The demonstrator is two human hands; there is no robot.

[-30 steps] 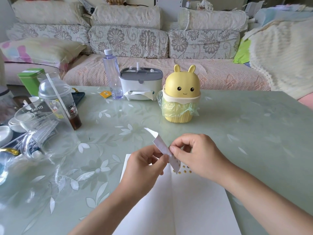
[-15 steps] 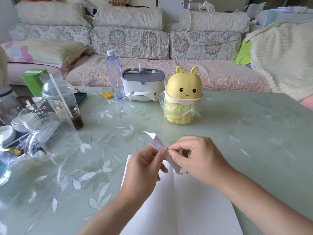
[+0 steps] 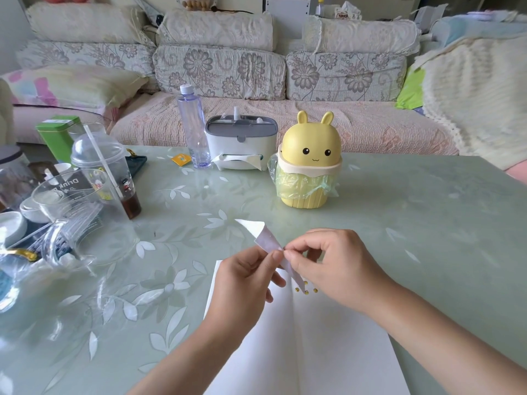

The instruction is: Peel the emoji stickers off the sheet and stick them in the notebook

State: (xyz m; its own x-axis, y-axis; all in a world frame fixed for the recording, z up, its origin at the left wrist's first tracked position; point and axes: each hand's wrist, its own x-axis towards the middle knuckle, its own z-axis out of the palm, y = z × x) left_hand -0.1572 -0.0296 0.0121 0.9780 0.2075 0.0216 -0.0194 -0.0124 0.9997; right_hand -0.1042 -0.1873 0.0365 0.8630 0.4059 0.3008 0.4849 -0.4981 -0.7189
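Little has shifted over the last second: both hands stay at lower centre of the frame, and only the right fingers have spread a little as they work at the strip. The left hand (image 3: 245,283) pinches the sticker sheet (image 3: 268,240) between thumb and forefinger, holding it tilted above the open notebook (image 3: 313,352), which lies flat on the table (image 3: 399,223). The right hand (image 3: 333,269) has thumb and forefinger closed together on the sheet's edge, just beside the left fingertips; whether a sticker is already lifting is too small to tell. A few small yellow emoji stickers (image 3: 305,292) already sit near the top of the right page by the fold. Both pages are otherwise blank, so the job looks early. How many stickers remain on the sheet cannot be seen.
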